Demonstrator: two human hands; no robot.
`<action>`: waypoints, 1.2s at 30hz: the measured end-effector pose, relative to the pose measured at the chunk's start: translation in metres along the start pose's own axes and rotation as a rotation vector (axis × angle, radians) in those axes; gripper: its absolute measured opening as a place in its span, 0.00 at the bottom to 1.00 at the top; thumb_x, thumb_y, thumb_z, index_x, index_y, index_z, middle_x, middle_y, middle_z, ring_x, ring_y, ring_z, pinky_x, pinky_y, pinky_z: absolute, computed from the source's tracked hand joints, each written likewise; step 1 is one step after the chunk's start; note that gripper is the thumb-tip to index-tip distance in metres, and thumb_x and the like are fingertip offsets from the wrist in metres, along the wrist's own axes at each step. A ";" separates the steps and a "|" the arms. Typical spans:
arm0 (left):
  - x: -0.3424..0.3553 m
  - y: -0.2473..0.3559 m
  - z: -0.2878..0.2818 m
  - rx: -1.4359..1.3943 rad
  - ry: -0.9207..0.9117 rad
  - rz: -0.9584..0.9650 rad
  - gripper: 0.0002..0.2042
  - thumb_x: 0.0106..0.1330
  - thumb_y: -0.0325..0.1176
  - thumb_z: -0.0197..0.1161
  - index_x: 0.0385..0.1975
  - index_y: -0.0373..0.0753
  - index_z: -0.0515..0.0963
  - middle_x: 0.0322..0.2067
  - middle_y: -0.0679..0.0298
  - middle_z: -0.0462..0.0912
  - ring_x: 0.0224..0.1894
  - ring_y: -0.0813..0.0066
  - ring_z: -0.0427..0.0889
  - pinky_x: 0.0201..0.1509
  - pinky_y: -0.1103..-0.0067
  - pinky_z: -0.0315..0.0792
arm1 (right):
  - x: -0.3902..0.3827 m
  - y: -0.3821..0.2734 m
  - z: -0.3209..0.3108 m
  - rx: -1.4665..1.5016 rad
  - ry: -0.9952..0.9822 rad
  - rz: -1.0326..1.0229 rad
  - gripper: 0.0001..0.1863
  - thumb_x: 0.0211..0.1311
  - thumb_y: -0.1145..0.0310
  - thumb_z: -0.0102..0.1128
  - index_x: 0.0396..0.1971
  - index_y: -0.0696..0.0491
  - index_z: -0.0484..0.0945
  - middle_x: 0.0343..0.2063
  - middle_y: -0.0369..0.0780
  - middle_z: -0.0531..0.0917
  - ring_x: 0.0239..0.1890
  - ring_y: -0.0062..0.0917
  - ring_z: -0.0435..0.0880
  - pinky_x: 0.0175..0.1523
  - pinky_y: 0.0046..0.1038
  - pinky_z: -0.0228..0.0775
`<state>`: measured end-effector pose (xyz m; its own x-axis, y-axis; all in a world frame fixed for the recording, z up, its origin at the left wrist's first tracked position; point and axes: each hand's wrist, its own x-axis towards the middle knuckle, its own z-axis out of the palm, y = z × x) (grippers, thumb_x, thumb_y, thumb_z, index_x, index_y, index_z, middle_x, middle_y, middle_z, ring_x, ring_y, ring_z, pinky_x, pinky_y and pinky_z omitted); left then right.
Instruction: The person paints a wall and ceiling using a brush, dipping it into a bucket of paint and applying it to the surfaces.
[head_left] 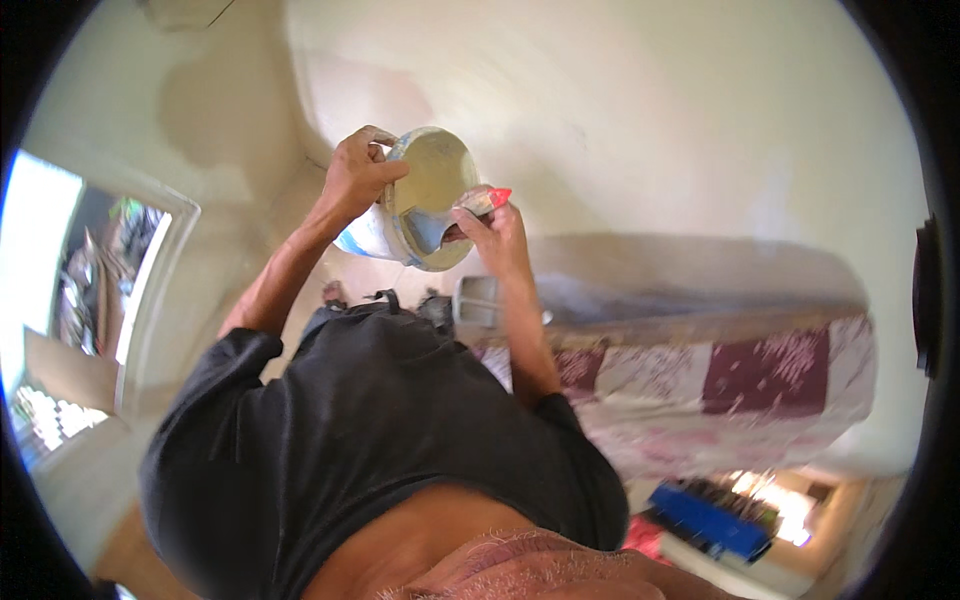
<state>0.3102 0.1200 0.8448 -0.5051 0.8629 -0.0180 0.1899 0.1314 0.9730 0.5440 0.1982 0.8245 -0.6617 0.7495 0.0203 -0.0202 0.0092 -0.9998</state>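
Note:
A white and blue bucket is held up in front of me, tilted so that its pale yellowish inside shows. My left hand is closed on its rim at the left side, thumb toward the opening. My right hand grips a putty knife with a red-tipped handle. The wide grey blade lies at the near right part of the bucket's mouth; whether it touches the rim I cannot tell. How much material the bucket holds is unclear.
Pale, patchy plastered walls rise ahead and to the right. On the left is a window opening. A ledge or bed with maroon and white patterned cloth stands at right, a grey plastic container near its left end. A blue object lies lower right.

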 end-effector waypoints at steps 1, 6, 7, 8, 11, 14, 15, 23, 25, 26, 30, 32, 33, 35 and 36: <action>-0.002 0.001 -0.001 -0.015 -0.003 -0.023 0.22 0.52 0.32 0.69 0.45 0.24 0.78 0.18 0.67 0.73 0.20 0.81 0.71 0.22 0.79 0.65 | 0.004 -0.010 -0.002 -0.083 -0.071 0.036 0.12 0.63 0.73 0.68 0.43 0.60 0.77 0.30 0.37 0.83 0.34 0.20 0.84 0.39 0.27 0.83; -0.003 -0.006 0.003 -0.043 -0.050 0.013 0.20 0.55 0.28 0.66 0.47 0.25 0.78 0.21 0.67 0.77 0.22 0.81 0.74 0.25 0.81 0.70 | 0.017 0.002 -0.020 -0.467 -0.038 -0.258 0.13 0.62 0.71 0.70 0.44 0.59 0.80 0.27 0.39 0.84 0.28 0.21 0.84 0.34 0.26 0.77; -0.006 0.001 0.005 -0.064 -0.055 -0.015 0.19 0.56 0.28 0.66 0.47 0.26 0.78 0.22 0.67 0.78 0.22 0.82 0.75 0.26 0.81 0.70 | 0.020 0.004 -0.022 -0.625 -0.011 -0.298 0.14 0.62 0.69 0.70 0.44 0.58 0.80 0.26 0.40 0.84 0.27 0.22 0.84 0.33 0.26 0.76; -0.008 0.007 0.006 -0.088 -0.048 -0.046 0.19 0.56 0.27 0.65 0.48 0.26 0.79 0.24 0.67 0.80 0.23 0.82 0.75 0.26 0.82 0.70 | 0.019 -0.004 -0.021 -0.667 0.029 -0.292 0.14 0.62 0.68 0.70 0.45 0.56 0.81 0.26 0.41 0.84 0.26 0.24 0.83 0.32 0.26 0.75; -0.003 0.001 0.009 -0.066 -0.145 -0.021 0.18 0.56 0.26 0.63 0.47 0.26 0.80 0.26 0.67 0.82 0.24 0.85 0.74 0.26 0.84 0.67 | 0.018 -0.016 -0.028 -0.743 0.140 -0.354 0.12 0.64 0.62 0.67 0.43 0.51 0.81 0.24 0.43 0.83 0.23 0.35 0.80 0.30 0.28 0.73; -0.009 0.007 0.004 -0.044 -0.146 -0.044 0.18 0.58 0.25 0.63 0.49 0.27 0.79 0.28 0.65 0.83 0.25 0.84 0.77 0.28 0.84 0.70 | 0.015 -0.015 -0.033 -0.847 0.188 -0.525 0.10 0.65 0.64 0.65 0.41 0.51 0.79 0.22 0.42 0.82 0.24 0.34 0.82 0.29 0.29 0.73; -0.010 0.004 0.003 -0.072 -0.142 -0.044 0.18 0.58 0.24 0.63 0.50 0.26 0.78 0.29 0.64 0.84 0.26 0.83 0.78 0.30 0.84 0.72 | 0.013 -0.014 -0.034 -0.904 0.225 -0.561 0.10 0.65 0.64 0.65 0.41 0.51 0.79 0.22 0.42 0.82 0.24 0.34 0.82 0.29 0.29 0.73; -0.008 0.004 0.008 -0.206 -0.137 -0.011 0.19 0.60 0.22 0.62 0.52 0.25 0.76 0.35 0.57 0.86 0.32 0.77 0.83 0.41 0.82 0.76 | -0.020 -0.062 -0.036 -0.664 0.170 -0.206 0.09 0.65 0.67 0.66 0.39 0.55 0.80 0.29 0.40 0.86 0.25 0.27 0.84 0.31 0.27 0.76; -0.007 0.003 0.013 -0.219 -0.130 -0.002 0.19 0.59 0.22 0.63 0.52 0.25 0.77 0.36 0.58 0.86 0.32 0.77 0.83 0.39 0.82 0.76 | -0.021 -0.037 -0.033 -0.446 0.121 -0.231 0.10 0.65 0.68 0.67 0.39 0.58 0.80 0.30 0.40 0.87 0.27 0.24 0.85 0.34 0.26 0.77; -0.008 0.005 0.014 -0.216 -0.129 -0.004 0.19 0.59 0.22 0.63 0.51 0.25 0.77 0.34 0.59 0.86 0.31 0.79 0.82 0.37 0.83 0.75 | -0.019 -0.033 -0.030 -0.338 0.088 -0.246 0.10 0.65 0.69 0.68 0.39 0.59 0.80 0.30 0.39 0.87 0.28 0.22 0.86 0.35 0.26 0.78; -0.005 -0.002 0.011 -0.180 -0.093 0.011 0.18 0.58 0.24 0.65 0.50 0.26 0.78 0.25 0.69 0.80 0.24 0.86 0.74 0.25 0.86 0.67 | -0.021 -0.033 -0.020 -0.008 -0.024 0.038 0.10 0.64 0.70 0.69 0.36 0.61 0.81 0.30 0.38 0.87 0.31 0.19 0.85 0.40 0.23 0.81; -0.006 -0.005 0.012 -0.199 -0.067 0.009 0.17 0.58 0.24 0.66 0.48 0.26 0.78 0.23 0.71 0.78 0.22 0.87 0.71 0.24 0.86 0.65 | -0.017 -0.032 -0.019 -0.041 0.042 -0.027 0.09 0.63 0.70 0.70 0.36 0.60 0.81 0.29 0.38 0.86 0.30 0.19 0.84 0.38 0.22 0.79; -0.010 0.002 0.017 -0.202 -0.041 -0.009 0.16 0.58 0.24 0.65 0.47 0.27 0.79 0.21 0.73 0.76 0.20 0.88 0.69 0.23 0.86 0.63 | -0.012 -0.027 -0.022 -0.105 0.089 -0.095 0.09 0.63 0.70 0.70 0.36 0.60 0.81 0.29 0.38 0.86 0.30 0.19 0.84 0.38 0.23 0.78; -0.015 0.009 0.020 -0.192 -0.061 -0.010 0.16 0.58 0.23 0.65 0.47 0.27 0.80 0.20 0.74 0.74 0.20 0.88 0.68 0.23 0.86 0.63 | -0.001 -0.017 -0.027 -0.310 0.211 -0.265 0.08 0.63 0.71 0.69 0.36 0.59 0.81 0.28 0.38 0.86 0.27 0.19 0.82 0.34 0.24 0.76; -0.016 0.012 0.019 -0.187 -0.070 -0.012 0.15 0.58 0.23 0.65 0.46 0.27 0.80 0.19 0.74 0.74 0.19 0.88 0.68 0.23 0.86 0.62 | 0.003 -0.016 -0.029 -0.398 0.234 -0.300 0.08 0.63 0.70 0.69 0.36 0.59 0.81 0.27 0.39 0.86 0.26 0.21 0.83 0.34 0.25 0.76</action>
<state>0.3365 0.1174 0.8522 -0.4450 0.8947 -0.0394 0.0216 0.0547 0.9983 0.5641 0.2199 0.8399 -0.4853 0.8021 0.3479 0.1323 0.4607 -0.8777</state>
